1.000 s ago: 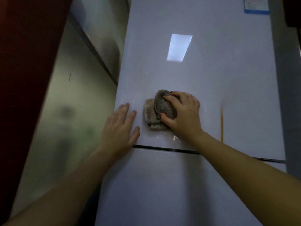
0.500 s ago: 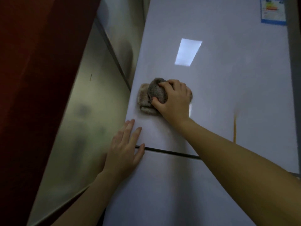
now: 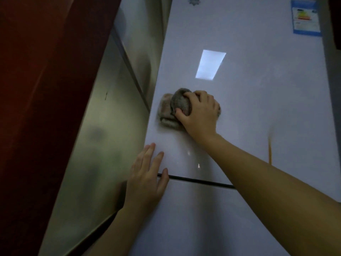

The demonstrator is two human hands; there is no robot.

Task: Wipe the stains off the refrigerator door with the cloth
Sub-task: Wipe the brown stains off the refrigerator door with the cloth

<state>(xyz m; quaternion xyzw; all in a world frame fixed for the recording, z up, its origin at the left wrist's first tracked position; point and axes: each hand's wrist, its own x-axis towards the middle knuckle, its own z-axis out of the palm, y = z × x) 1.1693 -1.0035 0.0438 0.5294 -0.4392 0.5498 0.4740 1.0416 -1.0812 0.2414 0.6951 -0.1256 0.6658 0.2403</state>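
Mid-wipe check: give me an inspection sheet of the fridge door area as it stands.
Surface: refrigerator door, glossy; orange streak at its right side.
Job's things: cloth, bunched, pressed on the upper door near its left edge.
Clutter: nothing seen.
Hands: right hand grips the cloth; left hand flat on the door, across the seam.
Cables: nothing seen.
Surroundings: steel panel at left; energy label top right.

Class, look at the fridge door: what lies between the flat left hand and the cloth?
In the head view, only bare refrigerator door separates the left hand from the cloth.
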